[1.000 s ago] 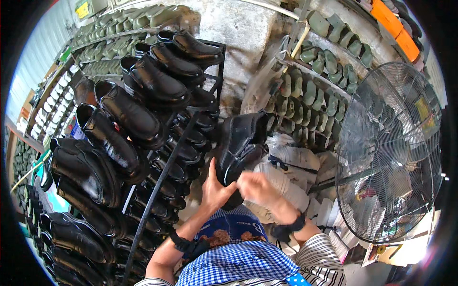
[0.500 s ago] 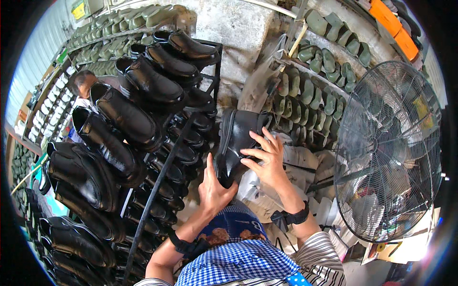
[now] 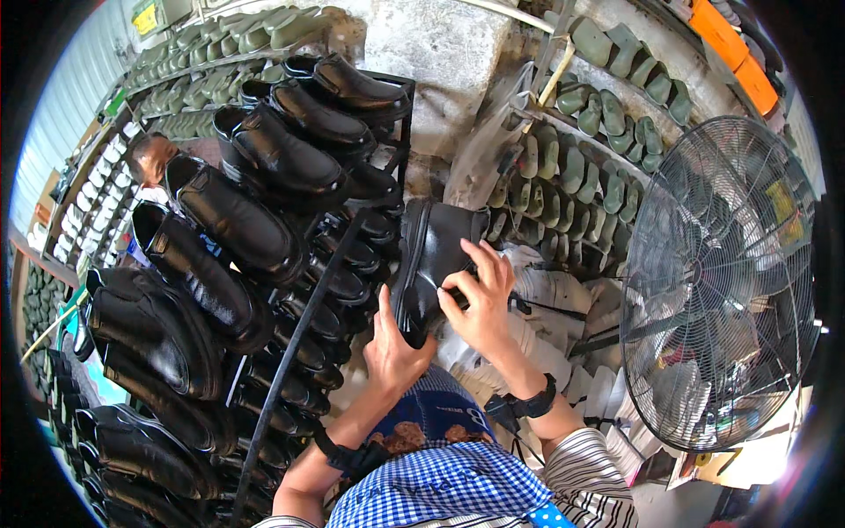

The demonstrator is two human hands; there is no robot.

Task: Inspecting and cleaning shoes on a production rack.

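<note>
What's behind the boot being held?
Right of the black boot: pale bundles, with green shoe forms beyond. Left: racked black shoes. Whatever sits directly behind the boot, left hand and right hand is covered; can't tell.

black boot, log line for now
left hand: holding black ankle boot; right hand: at its side; shoe rack: left; caged fan: right

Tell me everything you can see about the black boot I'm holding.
The black boot looks like smooth, shiny leather, with a thick, dark sole along its left edge. It is tipped sideways, its toe end pointing toward you, to the right of the shoe rack. Your left grip holds it near the toe; your right grip is at its right side, pressure unclear.
</note>
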